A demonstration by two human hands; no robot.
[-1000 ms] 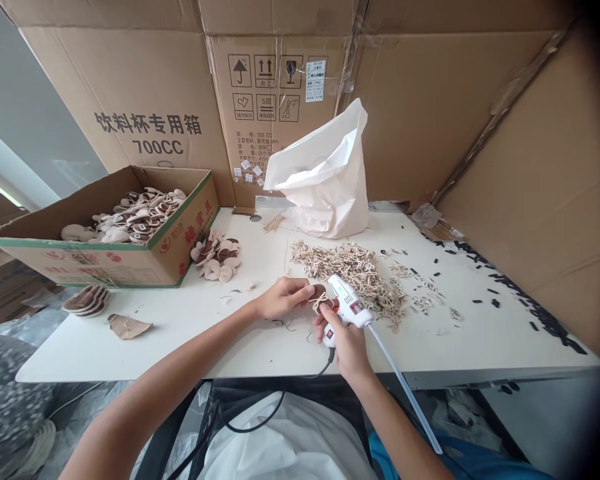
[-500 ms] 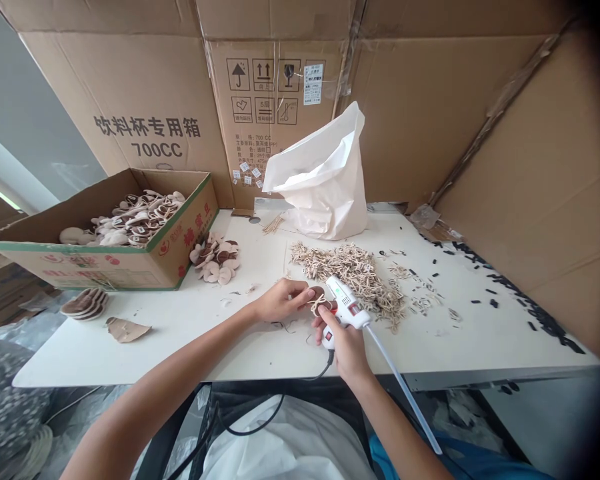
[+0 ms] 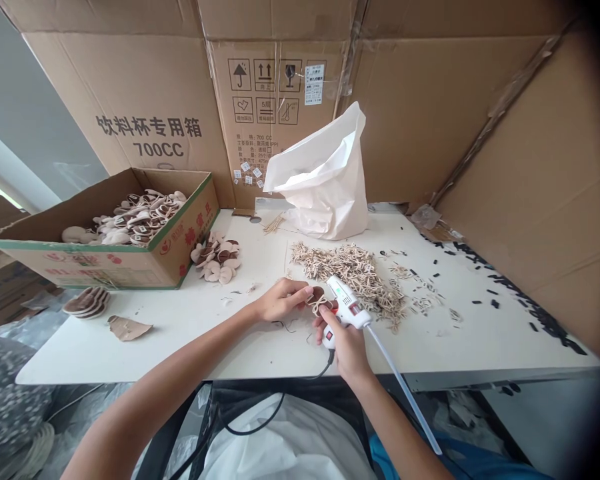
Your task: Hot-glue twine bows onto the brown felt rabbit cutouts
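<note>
White hot glue gun (image 3: pixel 347 308) beside a brown disc (image 3: pixel 319 293) near the table's (image 3: pixel 130 353) front edge

The left hand (image 3: pixel 283 300) pinches the disc and its twine bow (image 3: pixel 319 305); the right hand (image 3: pixel 346 347) wraps the grip, the barrel slanting up-left, nozzle at the disc. A long glue stick (image 3: pixel 405 390) trails down-right past the edge.

Cardboard box (image 3: pixel 95 263) of round pieces (image 3: pixel 140 223), white paper bag (image 3: pixel 325 190), black scraps (image 3: pixel 510 287).
</note>
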